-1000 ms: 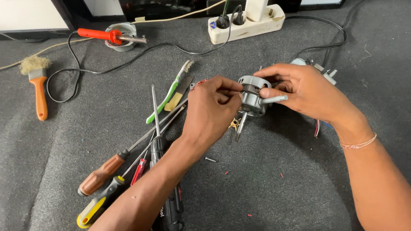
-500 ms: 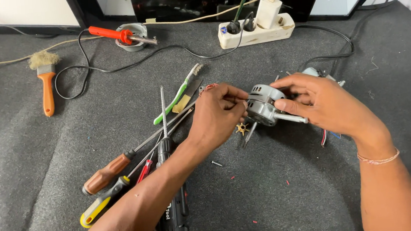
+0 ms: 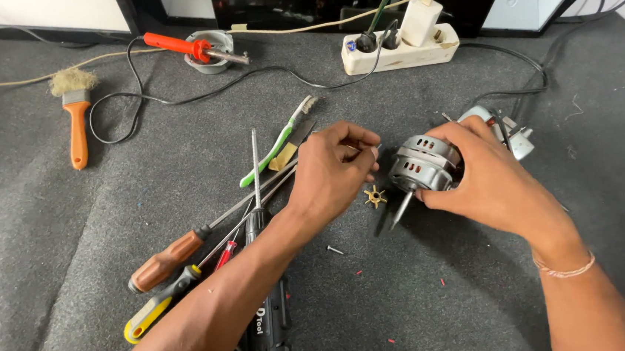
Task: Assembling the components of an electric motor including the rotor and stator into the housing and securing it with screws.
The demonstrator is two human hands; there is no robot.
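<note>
Near bench centre, motor [image 3: 423,165] is gripped by right hand [image 3: 487,180], fingers wrapped round housing, shaft down. Left hand [image 3: 334,170] fingers pinched on thin pin, hard to tell. Brass impeller [image 3: 375,196] lies between hands. Disassembly step judged; steady alignment needed.

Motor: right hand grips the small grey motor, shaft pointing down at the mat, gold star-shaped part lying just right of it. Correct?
Nearly. In the head view the right hand grips the motor, shaft down, but the gold star-shaped part lies just left of it.
</note>
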